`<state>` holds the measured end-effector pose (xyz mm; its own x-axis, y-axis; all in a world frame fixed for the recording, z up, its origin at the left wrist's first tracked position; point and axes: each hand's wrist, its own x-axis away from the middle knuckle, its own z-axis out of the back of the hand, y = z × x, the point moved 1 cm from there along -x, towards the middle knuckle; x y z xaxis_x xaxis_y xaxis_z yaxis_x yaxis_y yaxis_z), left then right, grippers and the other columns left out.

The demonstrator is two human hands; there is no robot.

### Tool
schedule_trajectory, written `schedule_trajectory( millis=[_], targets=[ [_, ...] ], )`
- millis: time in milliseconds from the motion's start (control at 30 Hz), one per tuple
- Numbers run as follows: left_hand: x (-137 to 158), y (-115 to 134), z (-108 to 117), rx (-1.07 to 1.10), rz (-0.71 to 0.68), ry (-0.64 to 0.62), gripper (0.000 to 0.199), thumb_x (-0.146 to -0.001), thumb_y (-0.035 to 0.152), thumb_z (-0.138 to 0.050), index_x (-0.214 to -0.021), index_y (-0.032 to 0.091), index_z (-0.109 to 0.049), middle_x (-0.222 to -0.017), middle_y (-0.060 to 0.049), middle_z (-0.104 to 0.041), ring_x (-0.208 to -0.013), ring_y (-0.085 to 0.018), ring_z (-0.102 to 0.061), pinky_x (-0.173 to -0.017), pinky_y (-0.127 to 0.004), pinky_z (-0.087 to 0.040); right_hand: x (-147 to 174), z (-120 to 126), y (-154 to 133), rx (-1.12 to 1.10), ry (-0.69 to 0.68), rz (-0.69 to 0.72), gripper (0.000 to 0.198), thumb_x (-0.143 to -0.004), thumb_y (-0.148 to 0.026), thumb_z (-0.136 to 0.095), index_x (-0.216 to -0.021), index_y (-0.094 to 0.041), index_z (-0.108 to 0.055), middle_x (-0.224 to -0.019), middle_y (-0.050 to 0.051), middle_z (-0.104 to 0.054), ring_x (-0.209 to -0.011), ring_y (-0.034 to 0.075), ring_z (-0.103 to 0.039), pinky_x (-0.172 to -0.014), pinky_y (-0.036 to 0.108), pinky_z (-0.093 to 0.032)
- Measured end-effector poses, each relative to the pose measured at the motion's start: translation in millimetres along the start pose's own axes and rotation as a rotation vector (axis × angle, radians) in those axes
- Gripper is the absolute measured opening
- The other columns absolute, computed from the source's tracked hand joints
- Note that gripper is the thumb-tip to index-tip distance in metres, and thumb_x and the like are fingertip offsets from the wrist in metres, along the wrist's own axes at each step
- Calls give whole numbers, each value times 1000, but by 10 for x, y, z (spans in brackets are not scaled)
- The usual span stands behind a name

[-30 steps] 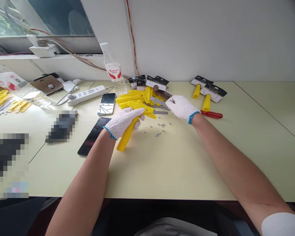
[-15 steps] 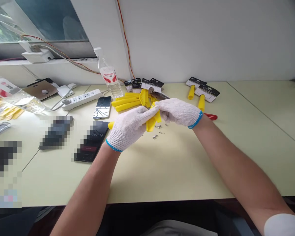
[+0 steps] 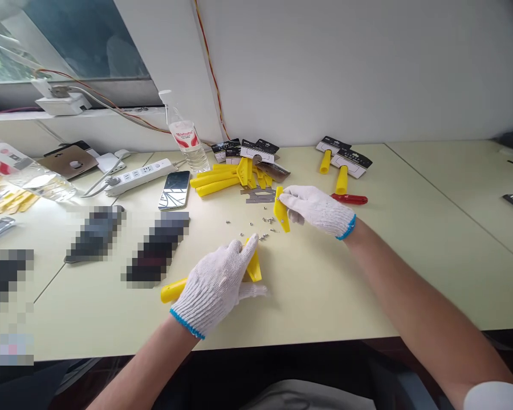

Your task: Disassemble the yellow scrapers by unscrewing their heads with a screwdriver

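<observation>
My left hand (image 3: 216, 282), in a white knit glove, is closed around a yellow scraper handle (image 3: 174, 290); its round grip sticks out to the left and its flat head shows past the thumb. Between the fingers of my gloved right hand (image 3: 316, 209) is a small yellow scraper plate (image 3: 281, 209), tilted nearly upright, with screws showing in it. Small loose screws (image 3: 264, 237) lie scattered on the table between both hands. Behind them are flat metal blades (image 3: 260, 195) and a pile of yellow scraper handles (image 3: 216, 183).
Black-and-white cards (image 3: 259, 151) lie by the wall, two more with yellow handles (image 3: 342, 179) at the right. A red-handled tool (image 3: 350, 199) lies beyond my right hand. Left are a phone (image 3: 174, 190), a water bottle (image 3: 186, 139) and a power strip (image 3: 141, 176).
My hands have moved apart. The left went down toward the table's front edge with the handle; the right now holds the yellow plate away from it, uncovering the screws and metal blades.
</observation>
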<state>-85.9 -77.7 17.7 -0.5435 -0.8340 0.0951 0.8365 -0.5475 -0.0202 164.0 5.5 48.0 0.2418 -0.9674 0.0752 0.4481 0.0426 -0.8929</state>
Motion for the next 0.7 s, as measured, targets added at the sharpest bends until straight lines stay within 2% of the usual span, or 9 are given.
schedule_trajectory(
  millis=[100,167,267,333,367,500,533,600,700],
  targets=[
    [31,32,-88,-10,-49,48,95,-89,75,-68,-161,18,-45,-119,-16,-69,-91,-31,-68,-76,-44,-56,29,-38,56,30,-39,54,32,-107,-43,-52,-91,-20,-68,-67,-3,-55,-59,13,-49,-57,26,-39],
    [8,6,-100,27,-74,163,93,-89,77,-65,-159,17,-48,-119,-17,-69,-95,-34,-66,-81,-49,-57,30,-59,86,66,-46,97,34,-107,-47,-51,-92,-21,-67,-71,-3,-57,-60,13,-47,-59,27,-38],
    [-138,-97,27,198,15,465,61,-101,59,-59,-147,19,-60,-121,-17,-69,-105,-33,-66,-87,-48,-57,28,-76,92,203,-27,175,34,-107,-46,-49,-90,-21,-65,-81,-1,-63,-70,15,-51,-67,29,-38],
    [-318,-193,183,475,187,663,36,-107,41,-51,-131,20,-69,-114,-12,-72,-95,-23,-68,-88,-40,-57,24,-89,65,297,-33,233,32,-108,-43,-49,-90,-21,-64,-88,1,-67,-78,17,-55,-71,29,-38],
    [-432,-229,255,625,213,622,33,-107,40,-51,-123,20,-71,-106,-9,-73,-86,-20,-68,-82,-35,-57,20,-98,46,341,-41,263,31,-108,-42,-50,-91,-21,-65,-91,2,-68,-81,18,-57,-72,29,-38],
    [-820,-274,387,1079,125,88,38,-101,54,-58,-100,20,-75,-86,-4,-74,-69,-14,-67,-61,-25,-53,-5,-154,-28,494,-75,386,29,-108,-39,-52,-92,-19,-67,-94,5,-69,-84,19,-58,-74,30,-38],
    [-868,-273,375,1151,132,34,38,-100,55,-61,-96,19,-74,-81,-4,-73,-67,-14,-67,-60,-24,-53,-10,-166,-34,520,-69,401,31,-108,-39,-52,-89,-19,-66,-91,5,-68,-82,19,-57,-73,30,-37],
    [-912,-268,308,1245,164,47,37,-96,54,-68,-91,17,-72,-74,-3,-71,-64,-12,-66,-60,-23,-53,-14,-170,-21,510,-19,378,33,-107,-40,-54,-83,-19,-63,-85,3,-65,-77,18,-55,-70,30,-37],
    [-910,-280,186,1302,248,270,35,-94,52,-71,-92,17,-71,-75,-4,-73,-65,-13,-67,-64,-24,-57,-6,-124,47,302,123,216,29,-103,-45,-62,-88,-21,-68,-82,2,-67,-72,18,-57,-66,30,-39]
  ],
)
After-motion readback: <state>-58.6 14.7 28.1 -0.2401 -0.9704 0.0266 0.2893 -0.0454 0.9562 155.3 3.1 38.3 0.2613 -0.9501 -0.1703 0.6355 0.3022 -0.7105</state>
